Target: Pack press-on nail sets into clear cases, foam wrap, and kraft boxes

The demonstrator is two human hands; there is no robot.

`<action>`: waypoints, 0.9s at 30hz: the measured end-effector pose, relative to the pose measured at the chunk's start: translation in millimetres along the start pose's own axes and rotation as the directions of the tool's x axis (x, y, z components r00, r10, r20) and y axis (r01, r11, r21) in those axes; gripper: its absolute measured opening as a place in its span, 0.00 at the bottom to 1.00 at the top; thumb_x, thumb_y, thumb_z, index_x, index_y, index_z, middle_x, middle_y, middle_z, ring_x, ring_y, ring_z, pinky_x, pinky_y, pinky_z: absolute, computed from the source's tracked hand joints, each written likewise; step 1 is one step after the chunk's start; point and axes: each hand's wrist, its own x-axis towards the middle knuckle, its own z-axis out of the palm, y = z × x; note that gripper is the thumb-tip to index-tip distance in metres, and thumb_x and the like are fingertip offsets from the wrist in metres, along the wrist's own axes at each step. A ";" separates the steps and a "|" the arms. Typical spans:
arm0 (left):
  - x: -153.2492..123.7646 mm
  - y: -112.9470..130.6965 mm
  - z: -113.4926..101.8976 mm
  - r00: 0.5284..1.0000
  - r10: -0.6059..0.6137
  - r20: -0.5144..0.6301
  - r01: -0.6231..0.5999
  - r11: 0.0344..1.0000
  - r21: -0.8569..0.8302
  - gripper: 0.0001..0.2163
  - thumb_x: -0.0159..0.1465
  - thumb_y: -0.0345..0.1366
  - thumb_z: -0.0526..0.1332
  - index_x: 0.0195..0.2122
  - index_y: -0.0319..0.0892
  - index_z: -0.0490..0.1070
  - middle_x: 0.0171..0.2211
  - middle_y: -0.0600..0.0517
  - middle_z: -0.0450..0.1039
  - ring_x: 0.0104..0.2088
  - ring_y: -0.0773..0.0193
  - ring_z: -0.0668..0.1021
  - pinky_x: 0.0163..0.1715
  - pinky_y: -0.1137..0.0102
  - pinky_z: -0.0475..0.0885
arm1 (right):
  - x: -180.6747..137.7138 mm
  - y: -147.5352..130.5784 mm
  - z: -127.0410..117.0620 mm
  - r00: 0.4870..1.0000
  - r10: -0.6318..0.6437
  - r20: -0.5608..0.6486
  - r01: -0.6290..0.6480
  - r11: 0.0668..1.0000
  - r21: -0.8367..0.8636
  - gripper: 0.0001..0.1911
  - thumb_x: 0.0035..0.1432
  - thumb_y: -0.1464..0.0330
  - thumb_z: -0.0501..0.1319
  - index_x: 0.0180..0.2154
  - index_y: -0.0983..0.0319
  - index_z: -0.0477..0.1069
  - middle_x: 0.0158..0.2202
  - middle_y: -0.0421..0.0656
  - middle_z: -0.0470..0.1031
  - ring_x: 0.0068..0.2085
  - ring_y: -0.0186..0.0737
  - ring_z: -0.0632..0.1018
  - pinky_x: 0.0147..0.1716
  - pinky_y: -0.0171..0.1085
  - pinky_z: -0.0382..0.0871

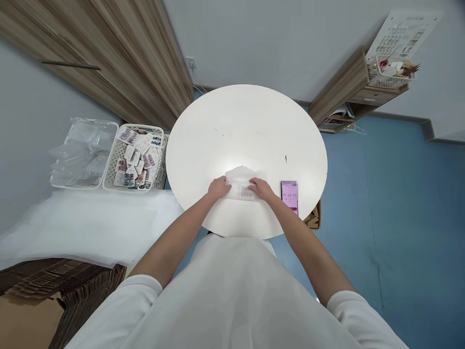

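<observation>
A white foam-like wrap sheet [240, 177] lies on the round white table [247, 126] near its front edge, with something pinkish showing faintly inside it. My left hand [219, 188] grips the sheet's left end with curled fingers. My right hand [261, 189] presses on its right end, fingers bent over it. Both hands touch the sheet, a short gap apart.
A phone [289, 196] with a lit pink screen lies to the right of my right hand. At left stand a white basket of small printed cards [135, 156] and a tray of clear plastic bags [82, 151]. Cardboard boxes [47, 291] sit lower left; a wooden shelf [358, 92] stands upper right.
</observation>
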 end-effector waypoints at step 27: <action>-46.4 9.7 52.9 0.819 0.574 0.029 -0.510 0.703 0.497 0.29 0.55 0.35 0.56 0.58 0.49 0.50 0.61 0.44 0.47 0.56 0.49 0.58 0.51 0.53 0.52 | -43.8 -24.1 53.4 0.575 0.809 -0.119 -0.260 0.319 0.911 0.46 0.40 0.58 0.64 0.57 0.58 0.43 0.59 0.52 0.47 0.50 0.43 0.68 0.43 0.38 0.69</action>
